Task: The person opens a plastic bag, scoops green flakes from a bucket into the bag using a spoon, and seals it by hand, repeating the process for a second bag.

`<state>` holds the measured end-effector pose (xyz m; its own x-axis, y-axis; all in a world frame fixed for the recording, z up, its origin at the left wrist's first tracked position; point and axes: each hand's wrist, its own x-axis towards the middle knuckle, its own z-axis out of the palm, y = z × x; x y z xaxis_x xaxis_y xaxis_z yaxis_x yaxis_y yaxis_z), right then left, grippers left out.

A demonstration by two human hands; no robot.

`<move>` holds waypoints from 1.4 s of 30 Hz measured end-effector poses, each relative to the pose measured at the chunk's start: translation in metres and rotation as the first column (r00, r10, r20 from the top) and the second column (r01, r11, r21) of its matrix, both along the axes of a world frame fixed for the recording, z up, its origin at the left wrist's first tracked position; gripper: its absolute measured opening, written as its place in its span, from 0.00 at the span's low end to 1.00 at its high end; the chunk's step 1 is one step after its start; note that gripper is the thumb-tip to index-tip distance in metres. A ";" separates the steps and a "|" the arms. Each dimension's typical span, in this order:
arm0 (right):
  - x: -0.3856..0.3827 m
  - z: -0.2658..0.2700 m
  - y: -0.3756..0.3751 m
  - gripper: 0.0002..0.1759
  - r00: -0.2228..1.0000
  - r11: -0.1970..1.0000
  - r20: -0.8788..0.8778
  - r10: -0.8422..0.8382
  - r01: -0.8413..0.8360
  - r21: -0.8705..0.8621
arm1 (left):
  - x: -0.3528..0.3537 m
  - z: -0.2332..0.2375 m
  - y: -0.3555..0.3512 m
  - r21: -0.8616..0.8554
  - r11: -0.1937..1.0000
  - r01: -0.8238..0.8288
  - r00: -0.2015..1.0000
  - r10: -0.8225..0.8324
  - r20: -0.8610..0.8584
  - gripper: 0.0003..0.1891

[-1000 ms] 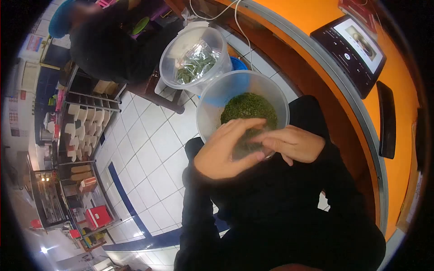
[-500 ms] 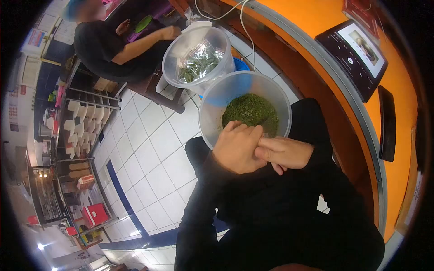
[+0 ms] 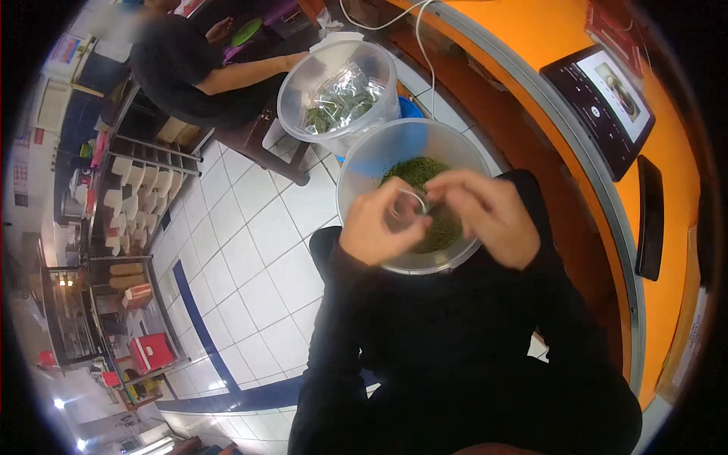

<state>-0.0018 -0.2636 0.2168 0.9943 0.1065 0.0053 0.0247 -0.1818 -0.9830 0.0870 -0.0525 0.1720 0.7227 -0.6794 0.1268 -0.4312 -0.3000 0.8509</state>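
Observation:
Over a clear plastic bucket (image 3: 350,163) of chopped green herbs (image 3: 415,171), my two hands are close together. My left hand (image 3: 383,226) is curled round a small clear plastic bag (image 3: 413,199), whose pale curved edge shows between thumb and fingers. Just right of it, my right hand (image 3: 497,220) has its bent fingers at the bag's edge, smeared by motion; I cannot tell whether they grip it. Behind stands a second clear bucket (image 3: 292,114) holding several filled small bags (image 3: 349,98) of green leaf.
At the back left a person (image 3: 193,72) in dark clothes sits, one arm stretched towards the second bucket. An orange counter (image 3: 523,34) curves along my right, bearing a tablet (image 3: 603,106) and a black bar (image 3: 650,220). Shelves (image 3: 136,197) line the left, beyond white floor tiles (image 3: 258,250).
My hands, overlapped before at the bucket's near side, have moved apart and up over the herbs. The clear bag's edge now shows in my left hand. The person's arm has shifted.

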 end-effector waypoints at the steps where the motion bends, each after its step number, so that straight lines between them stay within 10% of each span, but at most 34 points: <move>1: 0.012 -0.004 -0.004 0.19 0.998 0.997 0.016 -0.057 0.058 -0.055 | 0.007 -0.006 0.003 -0.027 0.997 -0.075 0.997 0.076 0.034 0.18; 4: 0.059 -0.039 -0.010 0.18 0.980 0.843 0.194 0.049 0.064 -0.535 | 0.029 -0.023 0.006 -0.058 0.984 -0.170 0.981 0.174 0.083 0.18; 7: 0.103 -0.091 0.003 0.17 0.944 0.410 -0.153 0.293 -0.269 -0.872 | 0.039 -0.033 0.005 0.063 0.956 -0.286 0.918 0.255 0.302 0.20; 11: 0.152 -0.180 0.041 0.18 0.770 -0.196 -0.543 0.335 -0.507 -0.840 | 0.034 -0.040 0.005 0.005 0.961 -0.275 0.904 0.257 0.343 0.19; 14: 0.159 -0.201 0.047 0.21 0.598 -0.381 -0.736 0.317 -0.630 -0.676 | 0.033 -0.038 0.005 -0.049 0.950 -0.307 0.909 0.308 0.280 0.19; 29: 0.154 -0.311 0.030 0.21 0.599 -0.269 -0.770 0.220 -0.721 -0.638 | 0.033 -0.037 0.009 -0.052 0.952 -0.302 0.913 0.304 0.270 0.18; 33: 0.149 -0.205 0.046 0.16 0.645 -0.338 -0.675 0.357 -0.585 -0.737 | 0.033 -0.039 0.010 -0.058 0.944 -0.325 0.904 0.328 0.275 0.19; 35: 0.151 -0.171 0.048 0.12 0.821 -0.096 -0.464 0.333 -0.460 -0.883 | 0.033 -0.039 0.011 -0.058 0.930 -0.362 0.893 0.364 0.264 0.19; 42: 0.162 -0.133 0.037 0.16 0.797 0.134 -0.141 0.588 -0.268 -0.954 | 0.035 -0.043 0.010 -0.067 0.942 -0.329 0.895 0.334 0.295 0.20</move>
<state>0.1603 -0.2264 0.0839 0.7606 0.6030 -0.2406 0.6013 -0.7940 -0.0894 0.1217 -0.0421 0.1293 0.8327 -0.4032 0.3796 -0.5427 -0.4581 0.7040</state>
